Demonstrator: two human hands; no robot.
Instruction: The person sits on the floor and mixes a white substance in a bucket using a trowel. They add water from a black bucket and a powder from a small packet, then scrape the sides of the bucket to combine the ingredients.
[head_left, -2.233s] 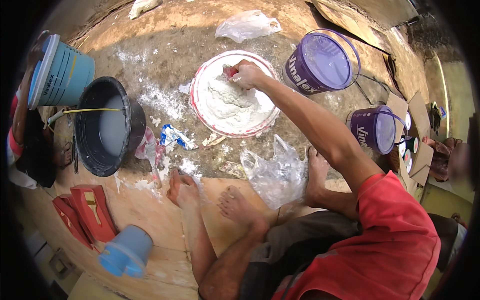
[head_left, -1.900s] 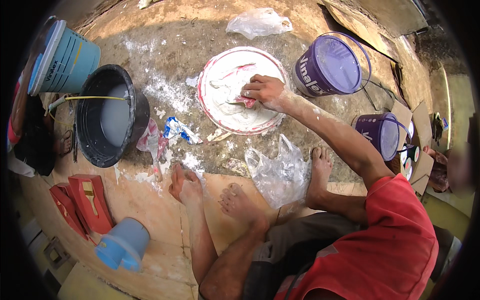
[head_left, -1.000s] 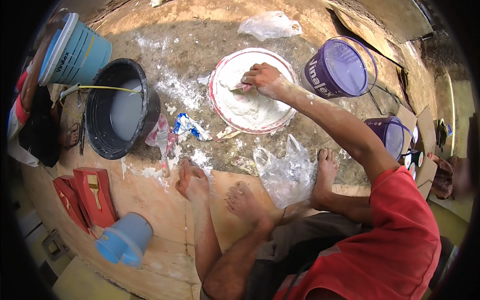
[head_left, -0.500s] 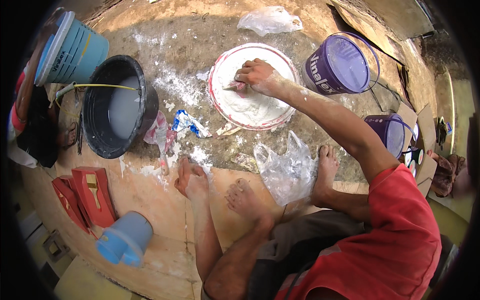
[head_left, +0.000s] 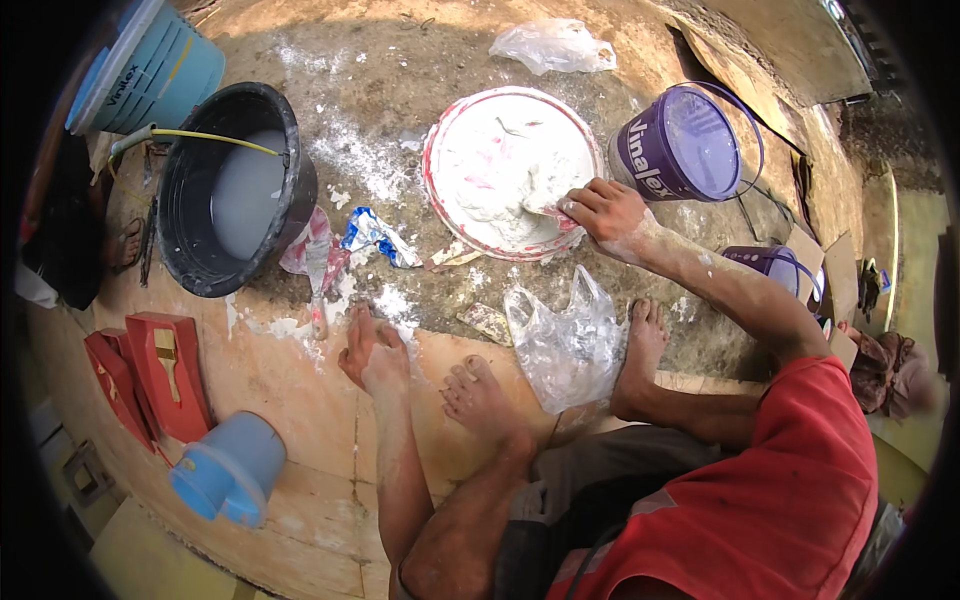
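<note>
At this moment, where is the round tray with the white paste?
In the head view, the round tray lies on the floor, upper centre, just left of the larger purple bucket; the right hand is at its lower-right rim.

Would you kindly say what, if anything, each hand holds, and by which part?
The right hand grips a reddish tool, its held part hidden by fingers; the left hand holds nothing.

Open floor (head_left: pixel 392 105) between tub (head_left: pixel 185 190) and tray (head_left: pixel 432 165), purple bucket (head_left: pixel 680 145) blocking — tray's right

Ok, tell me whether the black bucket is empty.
Not empty: cloudy whitish liquid shows inside the black bucket; depth unclear.
</note>
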